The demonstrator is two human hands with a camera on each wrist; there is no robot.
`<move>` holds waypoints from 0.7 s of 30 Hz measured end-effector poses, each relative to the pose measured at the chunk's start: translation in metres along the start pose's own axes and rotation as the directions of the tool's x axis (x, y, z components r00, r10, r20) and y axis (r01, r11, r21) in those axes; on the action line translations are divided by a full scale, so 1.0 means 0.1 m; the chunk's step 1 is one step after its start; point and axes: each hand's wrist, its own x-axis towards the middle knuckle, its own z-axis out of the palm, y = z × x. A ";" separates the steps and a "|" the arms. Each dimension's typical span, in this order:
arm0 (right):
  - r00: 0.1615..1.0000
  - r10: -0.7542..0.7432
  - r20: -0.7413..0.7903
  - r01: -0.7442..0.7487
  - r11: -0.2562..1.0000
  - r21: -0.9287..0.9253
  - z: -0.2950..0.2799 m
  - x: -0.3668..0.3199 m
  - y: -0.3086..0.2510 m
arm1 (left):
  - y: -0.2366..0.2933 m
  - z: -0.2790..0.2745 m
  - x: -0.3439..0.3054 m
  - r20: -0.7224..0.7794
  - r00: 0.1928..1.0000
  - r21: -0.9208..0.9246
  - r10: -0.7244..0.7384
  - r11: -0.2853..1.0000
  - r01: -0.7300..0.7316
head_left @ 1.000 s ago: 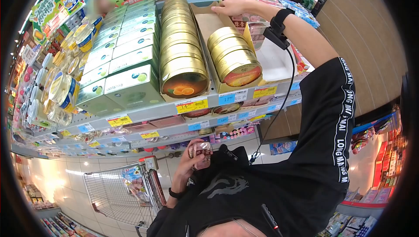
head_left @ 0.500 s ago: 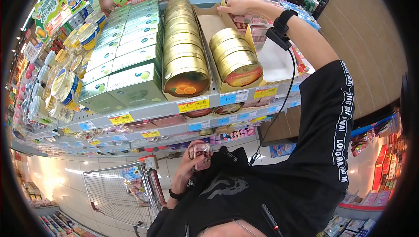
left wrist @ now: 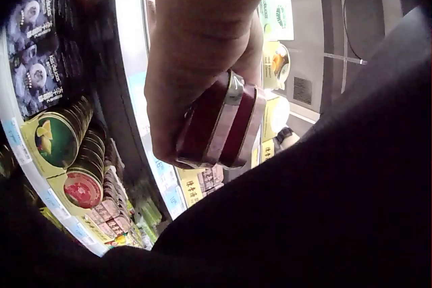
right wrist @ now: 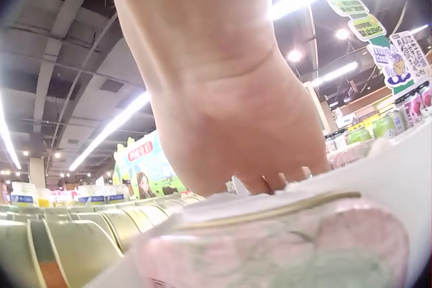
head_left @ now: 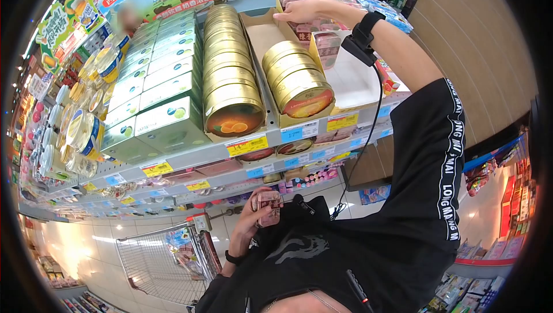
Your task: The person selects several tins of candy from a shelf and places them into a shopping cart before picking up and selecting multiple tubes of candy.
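Observation:
In the head view my left hand (head_left: pixel 246 218) grips a pink-and-clear pack (head_left: pixel 267 208) at chest height; the left wrist view shows two stacked dark red packs (left wrist: pixel 226 126) in that hand (left wrist: pixel 202 45). Across the shelf, my right hand (head_left: pixel 302 11) has its fingers bent over the upper edge of an open carton (head_left: pixel 265 29). Several gold tins (head_left: pixel 298 79) lie at that carton's front, with bare cardboard behind them. From the right wrist, this hand's (right wrist: pixel 236 119) fingertips are partly hidden behind a white edge, beyond a pink pack (right wrist: pixel 283 247).
A longer row of gold tins (head_left: pixel 233 79) and stacked green boxes (head_left: pixel 167 117) stand left of the carton. Clear jars (head_left: pixel 80 131) crowd the far left. A white tray (head_left: pixel 351 85) lies at the right. Below, a shopping cart (head_left: pixel 164 261) stands on the floor; a black cable (head_left: pixel 377 111) hangs from the right wrist.
The head view has shifted slightly, so the shelf goods appear further left. My right hand remains at the carton edge and my left hand still holds the pack.

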 end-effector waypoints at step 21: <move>0.869 -0.398 -0.295 0.470 0.850 0.237 1.07 -3.10 -1.30 | 0.41 0.92 0.58 0.290 0.947 -0.025 0.136 0.991 -0.135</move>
